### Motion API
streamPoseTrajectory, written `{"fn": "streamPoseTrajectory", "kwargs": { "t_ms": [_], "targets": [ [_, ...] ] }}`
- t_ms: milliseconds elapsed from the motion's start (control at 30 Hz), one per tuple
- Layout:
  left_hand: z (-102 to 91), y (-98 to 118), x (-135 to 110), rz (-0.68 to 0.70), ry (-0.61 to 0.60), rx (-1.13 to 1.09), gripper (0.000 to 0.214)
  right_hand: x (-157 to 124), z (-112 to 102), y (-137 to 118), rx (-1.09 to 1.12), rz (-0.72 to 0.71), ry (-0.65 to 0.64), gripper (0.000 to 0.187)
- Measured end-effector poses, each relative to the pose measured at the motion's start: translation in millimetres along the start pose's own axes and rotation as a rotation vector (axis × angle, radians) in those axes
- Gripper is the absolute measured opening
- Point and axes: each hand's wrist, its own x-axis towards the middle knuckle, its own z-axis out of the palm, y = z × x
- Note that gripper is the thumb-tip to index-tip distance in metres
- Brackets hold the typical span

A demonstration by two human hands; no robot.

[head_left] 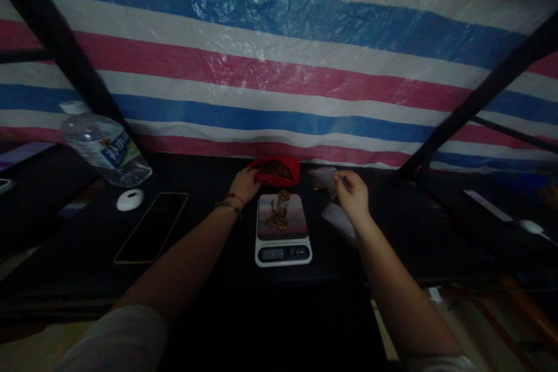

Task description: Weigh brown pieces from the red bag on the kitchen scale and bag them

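Note:
My left hand (244, 184) is closed on the near left edge of a red bag (297, 173), which lies open with small brown pieces (275, 170) inside. In front of the bag stands a white kitchen scale (283, 260). A small clear cup (282, 204) filled with brown pieces sits on its plate, and loose pieces (277, 220) lie beside the cup. On the right, my right hand (352, 193) pinches the edge of a small clear zip bag (322, 176) with some brown contents. Nearer me, another clear bag (339, 222) lies partly behind my right forearm.
To the left are a large clear bottle (107, 142), a white computer mouse (129, 200) and a dark phone (152, 228). A striped plastic sheet (261, 64) hangs behind the black table (235, 279), between slanted black posts. A white strip (487, 205) lies far right.

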Motion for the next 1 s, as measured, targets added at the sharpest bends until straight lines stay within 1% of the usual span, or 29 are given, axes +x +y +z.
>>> {"fn": "streamPoseTrajectory", "kwargs": {
  "t_ms": [67, 100, 167, 233, 300, 367, 433, 500, 567, 633, 733, 767, 800, 833, 900, 967, 1000],
  "targets": [
    [-3.6, 6.5, 0.0, -0.026, 0.068, -0.003, 0.04, 18.4, 25.9, -7.6, 0.111, 0.011, 0.063, 0.023],
    [-7.4, 9.7, -0.8, -0.033, 0.12, -0.015, 0.042, 25.1, 39.4, -11.3, 0.149, -0.003, 0.071, 0.023],
    [-18.4, 15.4, -4.1, -0.009, 0.231, -0.053, 0.045, 32.5, 63.5, -19.1, 0.153, -0.098, 0.05, 0.023],
    [-31.0, 20.6, -9.4, 0.083, 0.301, -0.092, 0.044, 32.2, 80.6, -27.7, 0.109, -0.215, -0.005, 0.023],
    [-41.6, 25.7, -15.0, 0.195, 0.325, -0.116, 0.043, 26.0, 89.6, -36.3, 0.051, -0.296, -0.056, 0.022],
    [-48.0, 31.2, -19.2, 0.282, 0.307, -0.137, 0.042, 17.4, 92.4, -43.7, 0.001, -0.327, -0.092, 0.021],
    [-50.3, 36.9, -21.0, 0.355, 0.262, -0.164, 0.038, 9.4, 91.8, -49.4, -0.033, -0.334, -0.12, 0.02],
    [-49.3, 42.0, -21.3, 0.413, 0.209, -0.182, 0.028, 3.7, 90.6, -53.6, -0.047, -0.337, -0.136, 0.02],
    [-46.6, 45.8, -21.2, 0.433, 0.181, -0.193, 0.022, 0.0, 89.4, -56.8, -0.048, -0.344, -0.122, 0.022],
    [-43.3, 47.3, -21.5, 0.373, 0.217, -0.216, 0.021, -2.9, 87.5, -59.8, -0.043, -0.34, -0.041, 0.025],
    [-39.2, 45.6, -22.3, 0.166, 0.342, -0.299, 0.021, -7.9, 82.0, -64.7, -0.01, -0.326, 0.165, 0.023],
    [-38.2, 44.4, -22.4, 0.111, 0.371, -0.322, 0.021, -9.9, 79.9, -66.6, 0.013, -0.345, 0.202, 0.02],
    [-37.3, 43.3, -22.6, 0.076, 0.387, -0.339, 0.021, -11.9, 78.1, -68.6, 0.041, -0.377, 0.202, 0.018],
    [-36.6, 42.6, -22.7, 0.06, 0.397, -0.35, 0.022, -13.9, 76.8, -70.6, 0.07, -0.417, 0.165, 0.017],
    [-35.6, 43.3, -23.6, 0.042, 0.409, -0.362, 0.023, -17.1, 76.3, -74.7, 0.113, -0.479, 0.032, 0.021],
    [-35.3, 47.5, -25.8, 0.037, 0.416, -0.38, 0.024, -19.0, 77.8, -78.2, 0.125, -0.484, -0.077, 0.024],
    [-35.7, 50.7, -27.4, 0.046, 0.413, -0.389, 0.024, -19.4, 78.9, -79.4, 0.125, -0.474, -0.104, 0.024]
  ]
}}
